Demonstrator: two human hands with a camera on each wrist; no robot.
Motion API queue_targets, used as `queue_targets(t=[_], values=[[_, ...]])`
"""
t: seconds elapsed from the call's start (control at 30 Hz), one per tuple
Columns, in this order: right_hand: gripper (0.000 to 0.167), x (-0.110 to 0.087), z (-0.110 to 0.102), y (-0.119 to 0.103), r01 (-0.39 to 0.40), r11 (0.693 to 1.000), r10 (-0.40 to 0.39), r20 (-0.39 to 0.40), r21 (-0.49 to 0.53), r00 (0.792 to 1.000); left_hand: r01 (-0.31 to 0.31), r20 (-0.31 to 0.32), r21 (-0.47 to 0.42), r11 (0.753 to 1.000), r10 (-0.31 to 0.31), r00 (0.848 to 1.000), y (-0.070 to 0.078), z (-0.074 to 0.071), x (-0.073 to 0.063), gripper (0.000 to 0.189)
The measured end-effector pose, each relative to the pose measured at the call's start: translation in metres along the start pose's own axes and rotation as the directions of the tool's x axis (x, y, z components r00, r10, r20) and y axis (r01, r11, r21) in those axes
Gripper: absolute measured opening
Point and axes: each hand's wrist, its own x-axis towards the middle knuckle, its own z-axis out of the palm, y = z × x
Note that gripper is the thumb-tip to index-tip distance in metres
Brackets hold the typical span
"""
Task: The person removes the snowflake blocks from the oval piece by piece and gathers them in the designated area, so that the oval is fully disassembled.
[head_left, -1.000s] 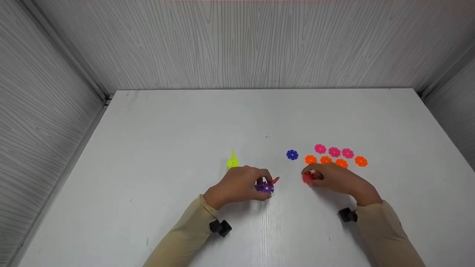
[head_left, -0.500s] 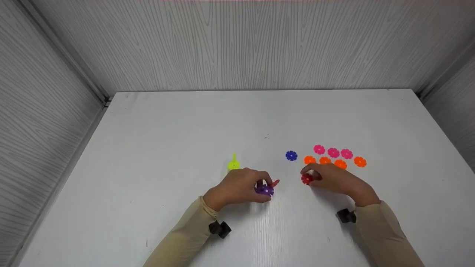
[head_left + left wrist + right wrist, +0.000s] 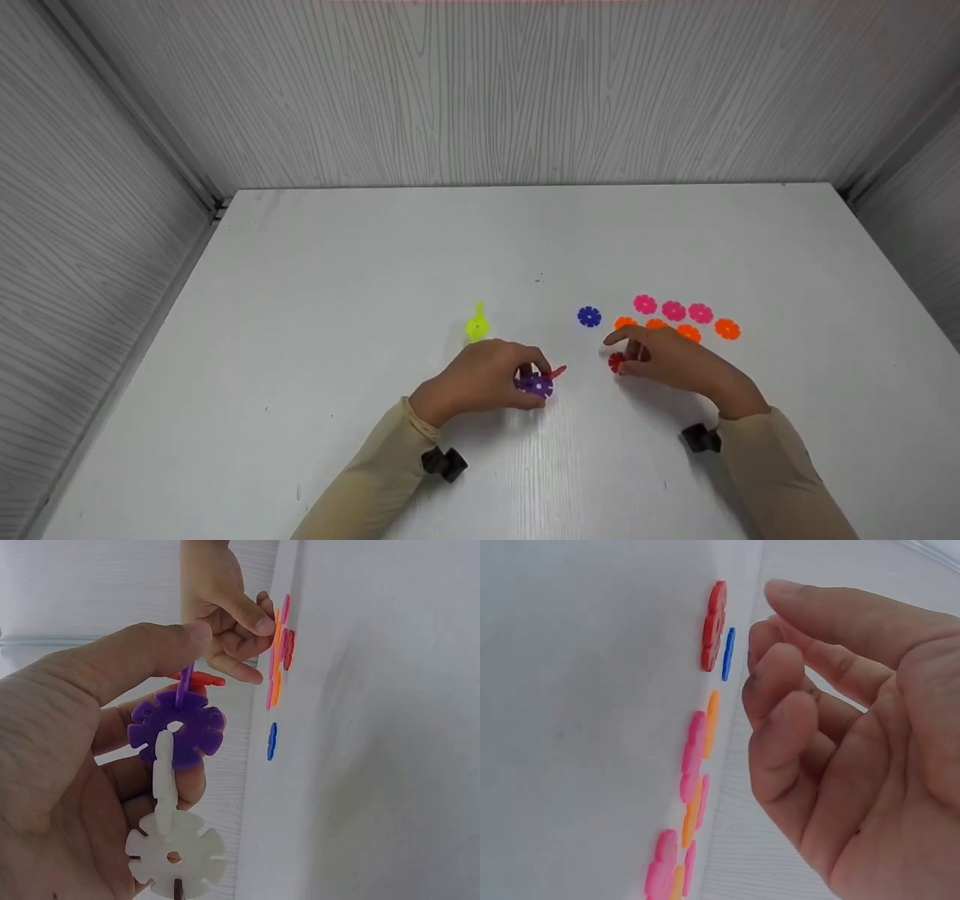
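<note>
My left hand (image 3: 491,375) pinches a chain of notched, snowflake-shaped plastic discs between thumb and fingers. In it are a purple disc (image 3: 180,727), white discs (image 3: 174,851) slotted below, and a red disc (image 3: 204,679) jutting out near the fingertips. Beyond the hand, yellow-green discs (image 3: 477,328) show in the head view, one seen edge-on. My right hand (image 3: 664,360) hovers above the table with its index finger extended and the others loosely bent. It holds nothing; a separate red disc (image 3: 714,626) lies on the table apart from its fingertips.
A blue disc (image 3: 589,316) lies between the hands, farther back. Behind the right hand are orange discs (image 3: 727,328) and a row of pink discs (image 3: 673,310), some partly covered by the hand. The white table (image 3: 337,262) meets a wood-grain panel (image 3: 480,90) at the back.
My right index finger has straightened and lifted away from the thumb, over the red disc. The left hand stays in place, while the yellow-green discs beyond it have shifted slightly.
</note>
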Motion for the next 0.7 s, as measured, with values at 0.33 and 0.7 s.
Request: queue_targets(t=[0.33,0.7], values=[[0.034,-0.005,0.006,-0.02,0.075,0.996,-0.075,-0.012,0.045,0.997,0.003,-0.006,0.004,1.0,-0.003,1.0,0.002,0.001,-0.001,0.034],[0.04,-0.005,0.017,-0.036,0.221,0.967,-0.222,-0.003,0.124,0.975,-0.051,-0.022,-0.023,0.998,0.051,0.998,0.0,0.003,0.002,0.031]])
